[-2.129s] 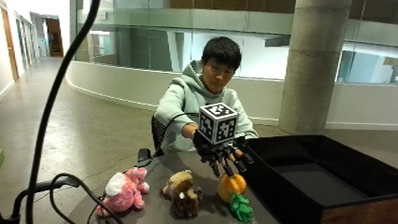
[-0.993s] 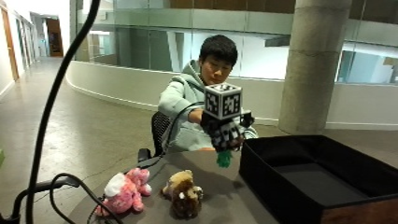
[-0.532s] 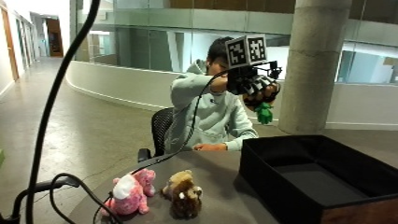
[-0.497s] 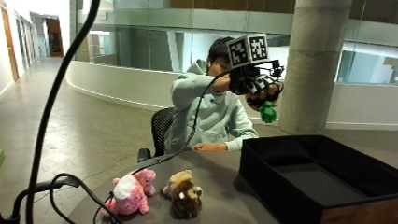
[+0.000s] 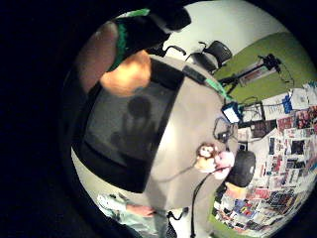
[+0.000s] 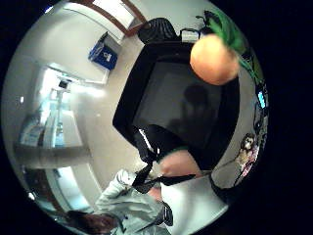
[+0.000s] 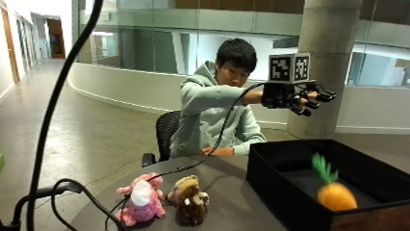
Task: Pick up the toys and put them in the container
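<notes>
Toys were three in number. An orange carrot (image 7: 335,193) with green leaves was inside the black container (image 7: 282,187), seemingly in the air just above its floor, near the wall closest to the camera; whether it touched the floor I cannot tell. In the thumb side palm view the carrot (image 6: 214,58) showed against the dark inside of the container (image 6: 146,93), and in the little finger side palm view it (image 5: 125,74) was also over the container (image 5: 94,158), close to the camera.

The right hand (image 7: 301,98) was high above the container, at the end of the outstretched arm of the person in a light hoodie. Its fingers (image 7: 320,96) were spread and fairly straight, and the grip was wide, holding nothing. The shadow of the hand with spread fingers lay on the container floor in the little finger side view.

Two more toys stood on the grey table (image 7: 237,202), left of the container and well apart from it: a pink plush (image 7: 141,199) and a brown plush (image 7: 190,199), just beside each other, the pink one on the left. A black cable (image 7: 77,187) lay over the near left part of the table. The bare left hand (image 7: 214,151) rested on the far edge of the table.
</notes>
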A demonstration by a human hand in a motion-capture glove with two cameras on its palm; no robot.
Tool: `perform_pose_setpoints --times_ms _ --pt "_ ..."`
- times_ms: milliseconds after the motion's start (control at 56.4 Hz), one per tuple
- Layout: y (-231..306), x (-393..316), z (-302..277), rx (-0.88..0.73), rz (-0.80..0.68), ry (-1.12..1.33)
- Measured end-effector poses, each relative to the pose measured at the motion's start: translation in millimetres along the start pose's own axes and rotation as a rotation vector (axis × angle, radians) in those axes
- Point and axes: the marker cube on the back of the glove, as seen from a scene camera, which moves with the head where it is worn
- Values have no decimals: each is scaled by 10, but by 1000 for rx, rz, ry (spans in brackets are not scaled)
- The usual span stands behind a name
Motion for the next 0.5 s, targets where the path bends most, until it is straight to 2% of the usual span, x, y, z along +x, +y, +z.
perform_pose_setpoints --times_ms 177,337,497 --pt "154 280 -120 -29 5 77" --pt "371 1010 -356 -44 102 120" --pt "913 1672 -511 -77 242 62"
